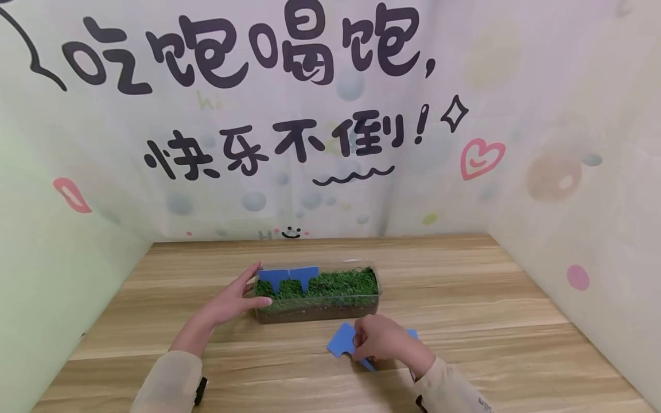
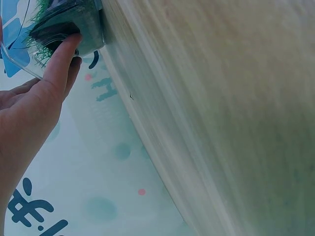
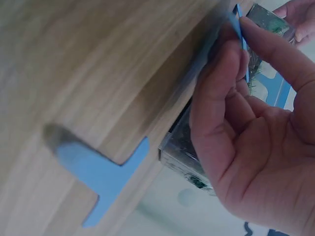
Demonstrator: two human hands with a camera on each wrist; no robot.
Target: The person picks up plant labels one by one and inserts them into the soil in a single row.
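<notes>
My left hand holds the left end of a clear plastic box, thumb at the front wall and fingers at the back. Green artificial grass over a brown layer fills the box. Two blue T-shaped plant labels stand side by side in the grass at the left end. In front of the box, my right hand pinches another blue plant label between thumb and fingers, its narrow stem slanting down toward the table. Another plant label lies on the wood near this hand, mostly hidden behind it in the head view.
The wood-grain table meets a white printed backdrop behind the box. Pale side walls flank the table left and right.
</notes>
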